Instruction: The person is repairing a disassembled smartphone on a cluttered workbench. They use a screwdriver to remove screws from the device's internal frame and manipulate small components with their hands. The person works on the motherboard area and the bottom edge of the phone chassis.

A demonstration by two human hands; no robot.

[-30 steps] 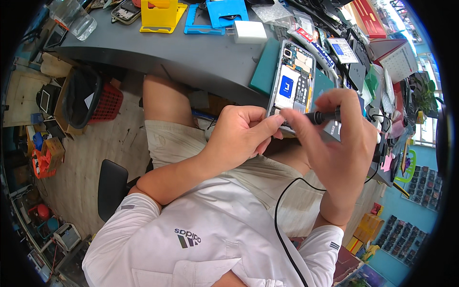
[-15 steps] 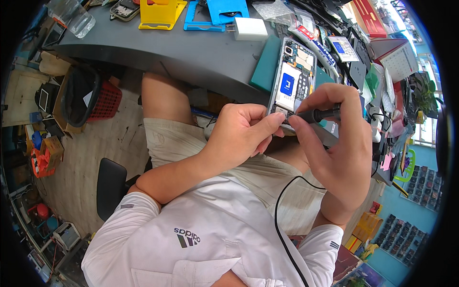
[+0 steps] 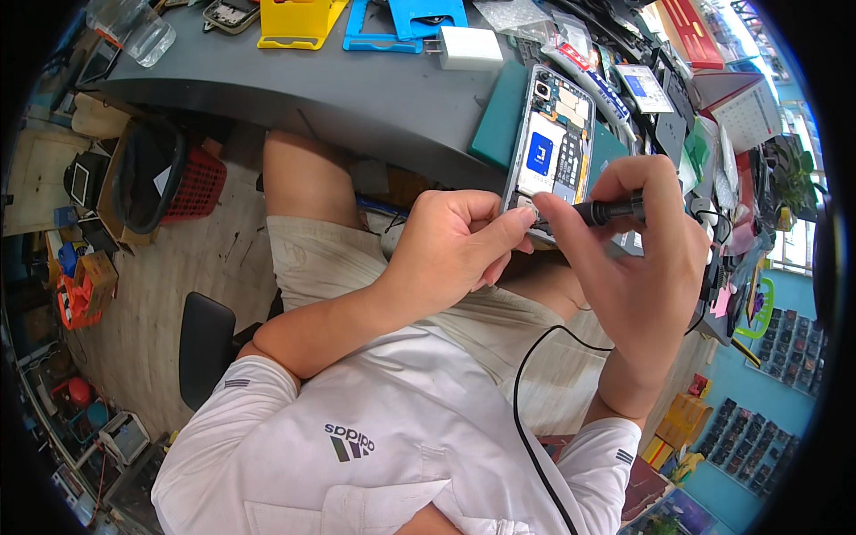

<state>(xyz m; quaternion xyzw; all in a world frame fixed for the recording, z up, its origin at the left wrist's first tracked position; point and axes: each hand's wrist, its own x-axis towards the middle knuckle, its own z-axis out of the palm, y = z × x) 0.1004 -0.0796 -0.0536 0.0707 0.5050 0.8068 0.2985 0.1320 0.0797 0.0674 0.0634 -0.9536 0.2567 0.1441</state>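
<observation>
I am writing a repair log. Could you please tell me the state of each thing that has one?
Phone: back cover off, inner parts showing, lying on the green mat.
Black tool: held in the right hand, tip at the phone's lower edge.
Left hand: fingers pinched at the same edge.
Red basket: upright on the floor.

Hands (image 3: 455, 250) at opened phone (image 3: 555, 143), perhaps unscrewing.

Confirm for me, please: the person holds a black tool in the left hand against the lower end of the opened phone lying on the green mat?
Not quite: the head view shows the black tool in the right hand; the left hand steadies the lower end of the opened phone on the green mat.
</observation>
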